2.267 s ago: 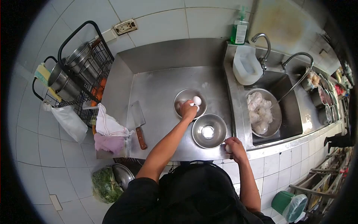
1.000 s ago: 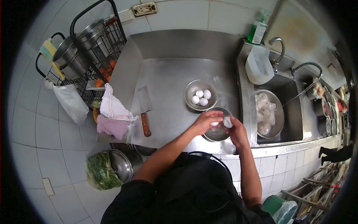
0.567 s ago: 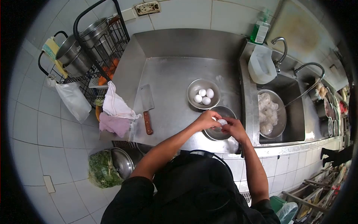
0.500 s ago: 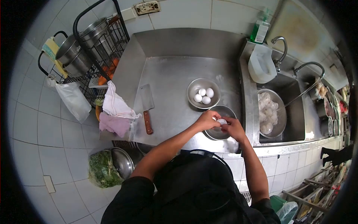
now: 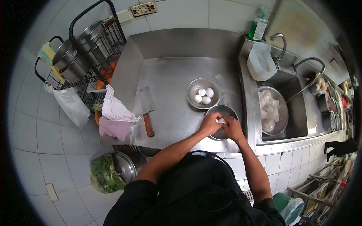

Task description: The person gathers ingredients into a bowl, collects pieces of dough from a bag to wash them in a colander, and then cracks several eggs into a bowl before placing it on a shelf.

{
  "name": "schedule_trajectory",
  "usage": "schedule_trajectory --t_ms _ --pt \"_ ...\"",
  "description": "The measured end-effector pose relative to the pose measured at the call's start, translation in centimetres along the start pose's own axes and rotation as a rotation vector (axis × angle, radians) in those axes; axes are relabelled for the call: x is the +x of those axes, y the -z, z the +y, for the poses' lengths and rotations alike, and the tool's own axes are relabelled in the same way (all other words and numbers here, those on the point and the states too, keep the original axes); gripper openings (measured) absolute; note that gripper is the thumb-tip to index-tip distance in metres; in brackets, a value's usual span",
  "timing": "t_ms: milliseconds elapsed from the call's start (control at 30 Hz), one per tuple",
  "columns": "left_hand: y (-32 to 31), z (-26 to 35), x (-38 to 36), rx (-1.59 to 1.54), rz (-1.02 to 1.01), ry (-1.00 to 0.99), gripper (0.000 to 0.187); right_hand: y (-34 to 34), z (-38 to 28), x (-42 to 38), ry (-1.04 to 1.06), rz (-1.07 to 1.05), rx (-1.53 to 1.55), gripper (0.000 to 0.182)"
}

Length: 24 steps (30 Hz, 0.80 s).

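Over the near metal bowl (image 5: 223, 109), a white egg (image 5: 221, 121) is held between my two hands, mostly covered by the fingers. My left hand (image 5: 209, 123) is closed around its left side. From the other side, the fingers of my right hand (image 5: 233, 129) press on it, thumbs close together. Whether the shell is whole or cracked cannot be made out. Just behind stands a second metal bowl (image 5: 191, 92) with several white eggs (image 5: 206, 100) inside.
A cleaver (image 5: 146, 101) with a wooden handle lies left on the steel counter (image 5: 169, 75). Cloths (image 5: 115, 107) hang over the left edge beside a wire rack (image 5: 79, 84) with pots. Right, a sink (image 5: 298, 113) holds a colander (image 5: 281, 124) of bagged items.
My hands have drawn closer together around the egg, and less of it shows now. The whole view has shifted slightly. The eggs in the other bowl stay in place.
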State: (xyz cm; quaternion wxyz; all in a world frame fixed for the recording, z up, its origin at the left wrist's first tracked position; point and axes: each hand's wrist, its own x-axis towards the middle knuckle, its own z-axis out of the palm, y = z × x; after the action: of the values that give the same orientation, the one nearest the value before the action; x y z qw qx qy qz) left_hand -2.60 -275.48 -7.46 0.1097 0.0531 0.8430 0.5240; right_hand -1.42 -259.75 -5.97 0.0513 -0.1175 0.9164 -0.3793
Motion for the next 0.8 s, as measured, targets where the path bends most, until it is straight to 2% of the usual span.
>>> schedule_trajectory --t_ms 267,467,800 --pt "-0.9 -0.1 -0.3 0.026 0.034 -0.019 0.032 -1.3 0.3 -0.3 0.024 0.117 -0.062 0.039" --pt "-1.3 0.2 -0.5 0.008 0.153 -0.081 0.032 -1.6 -0.4 -0.5 0.013 0.214 -0.042 0.038" --pt "-0.6 -0.1 -1.2 0.008 0.142 -0.155 0.033 -2.6 -1.4 -1.2 0.022 0.332 -0.138 0.039"
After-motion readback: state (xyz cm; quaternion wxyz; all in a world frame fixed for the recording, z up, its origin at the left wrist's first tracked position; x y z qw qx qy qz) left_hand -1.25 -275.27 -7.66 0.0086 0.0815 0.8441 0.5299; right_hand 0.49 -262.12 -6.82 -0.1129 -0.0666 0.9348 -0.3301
